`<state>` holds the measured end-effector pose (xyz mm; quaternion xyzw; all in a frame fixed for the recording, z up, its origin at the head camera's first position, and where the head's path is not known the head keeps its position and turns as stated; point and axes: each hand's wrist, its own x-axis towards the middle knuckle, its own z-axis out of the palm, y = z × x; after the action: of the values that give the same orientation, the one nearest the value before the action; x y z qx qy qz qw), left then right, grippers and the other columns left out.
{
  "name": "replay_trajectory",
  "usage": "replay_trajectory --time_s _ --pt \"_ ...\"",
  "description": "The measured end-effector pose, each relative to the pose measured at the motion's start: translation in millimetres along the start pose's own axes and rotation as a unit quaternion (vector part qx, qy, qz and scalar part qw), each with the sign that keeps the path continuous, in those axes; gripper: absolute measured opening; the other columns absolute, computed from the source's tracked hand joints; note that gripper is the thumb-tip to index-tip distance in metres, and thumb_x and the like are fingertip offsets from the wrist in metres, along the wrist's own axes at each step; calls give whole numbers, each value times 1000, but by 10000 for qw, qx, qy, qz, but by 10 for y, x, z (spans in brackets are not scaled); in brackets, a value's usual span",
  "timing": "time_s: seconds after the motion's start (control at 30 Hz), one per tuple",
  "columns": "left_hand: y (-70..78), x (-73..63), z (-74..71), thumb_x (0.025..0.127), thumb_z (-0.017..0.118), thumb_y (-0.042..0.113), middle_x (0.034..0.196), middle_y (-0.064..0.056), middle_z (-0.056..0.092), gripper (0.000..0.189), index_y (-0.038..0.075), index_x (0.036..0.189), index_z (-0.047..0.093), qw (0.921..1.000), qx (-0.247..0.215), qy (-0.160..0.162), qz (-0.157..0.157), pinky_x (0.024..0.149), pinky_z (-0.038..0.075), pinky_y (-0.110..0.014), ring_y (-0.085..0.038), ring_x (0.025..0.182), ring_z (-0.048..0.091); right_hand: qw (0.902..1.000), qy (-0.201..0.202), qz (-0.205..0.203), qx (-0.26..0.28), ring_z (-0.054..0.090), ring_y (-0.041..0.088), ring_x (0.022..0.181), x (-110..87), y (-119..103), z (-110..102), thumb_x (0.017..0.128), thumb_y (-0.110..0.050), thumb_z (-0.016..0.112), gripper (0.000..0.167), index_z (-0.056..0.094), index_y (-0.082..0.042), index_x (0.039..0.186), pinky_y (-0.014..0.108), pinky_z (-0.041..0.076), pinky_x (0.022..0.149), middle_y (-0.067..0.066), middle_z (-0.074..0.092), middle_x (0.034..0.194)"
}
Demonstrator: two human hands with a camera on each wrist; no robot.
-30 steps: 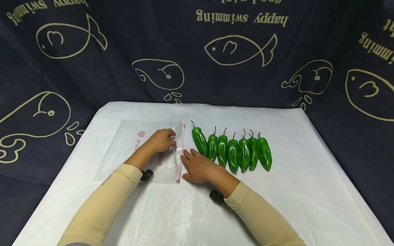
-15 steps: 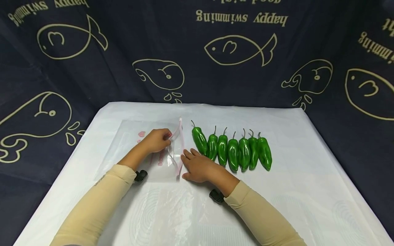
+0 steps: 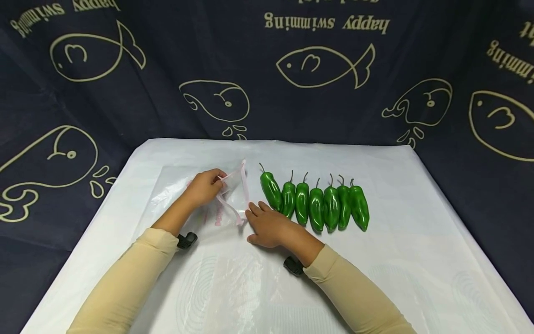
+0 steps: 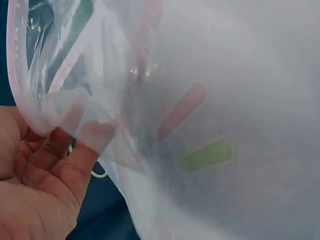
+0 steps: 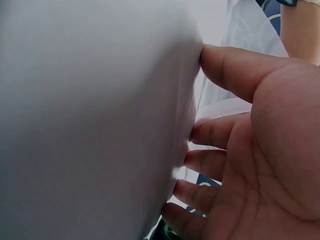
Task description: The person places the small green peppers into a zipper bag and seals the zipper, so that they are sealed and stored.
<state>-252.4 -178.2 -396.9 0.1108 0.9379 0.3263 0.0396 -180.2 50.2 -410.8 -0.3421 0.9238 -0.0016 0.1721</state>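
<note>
A clear zip bag (image 3: 164, 192) with pink edging along its mouth lies on the white table, the mouth facing right. My left hand (image 3: 204, 188) pinches the upper lip of that mouth and holds it raised, so the bag gapes. In the left wrist view thumb and fingers (image 4: 82, 165) grip the translucent film, and red and green prints show on the bag (image 4: 250, 65). My right hand (image 3: 269, 225) rests palm down, fingers spread, its fingertips at the lower lip of the mouth. The right wrist view shows those fingers (image 5: 207, 162) extended, tips pressing the white surface.
Several glossy green peppers (image 3: 316, 206) lie in a row just right of the bag, stems pointing away; the leftmost is tilted and close to my right fingers. A dark cloth with fish drawings (image 3: 325, 111) hangs behind the white table (image 3: 417, 232).
My left hand has taken hold of the bag's upper lip and drawn it left and up, opening the mouth wider. The right hand and the peppers have stayed in place.
</note>
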Motion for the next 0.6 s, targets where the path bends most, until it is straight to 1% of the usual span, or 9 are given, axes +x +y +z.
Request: replay_trajectory --time_s 0.1,0.17,0.23,0.33,0.43,0.5,0.6 --pt "8 -16 -16 101 47 14 102 -10 68 29 6 125 61 9996 -237 116 -79 74 48 -37 -23 85 59 10000 17 4 16 13 36 148 -4 0 9 100 -47 54 76 26 -4 156 41 20 118 13 9 164" --pt "14 -30 -29 102 45 14 105 -10 69 30 5 126 60 9983 -551 135 -156 76 47 -38 -25 88 60 10000 25 11 45 13 36 148 -6 1 14 100 -47 54 76 25 -4 156 41 20 118 13 7 164" --pt "14 -41 -38 103 43 14 108 -12 68 30 5 127 59 9949 -962 124 -289 80 47 -39 -26 95 61 9999 20 27 96 12 36 149 -8 2 14 100 -47 54 76 25 -4 156 41 19 118 12 8 164" --pt "4 -53 -51 104 42 14 112 -15 66 30 3 129 57 9835 -1709 103 -583 88 46 -42 -29 104 59 9998 8 56 181 11 35 149 -8 4 20 100 -46 55 76 25 -5 156 41 19 118 12 12 164" --pt "-18 -65 -57 105 41 13 116 -17 63 31 2 131 54 9712 -2244 163 -781 95 43 -42 -30 111 57 9998 -3 80 196 12 34 149 -2 5 21 99 -47 55 76 25 -6 156 42 20 117 11 14 163" --pt "-30 -78 -59 105 42 12 118 -19 61 32 1 133 53 9651 -2482 209 -812 95 43 -41 -31 112 57 9998 -7 97 175 12 34 149 -1 4 16 99 -47 55 76 25 -6 156 42 21 117 11 15 163" --pt "-40 -97 -53 103 45 9 119 -21 59 33 -1 134 52 9612 -2665 201 -688 93 43 -39 -34 112 57 9999 -17 115 111 13 34 149 -3 3 5 99 -48 55 76 26 -6 156 42 21 117 11 16 163"
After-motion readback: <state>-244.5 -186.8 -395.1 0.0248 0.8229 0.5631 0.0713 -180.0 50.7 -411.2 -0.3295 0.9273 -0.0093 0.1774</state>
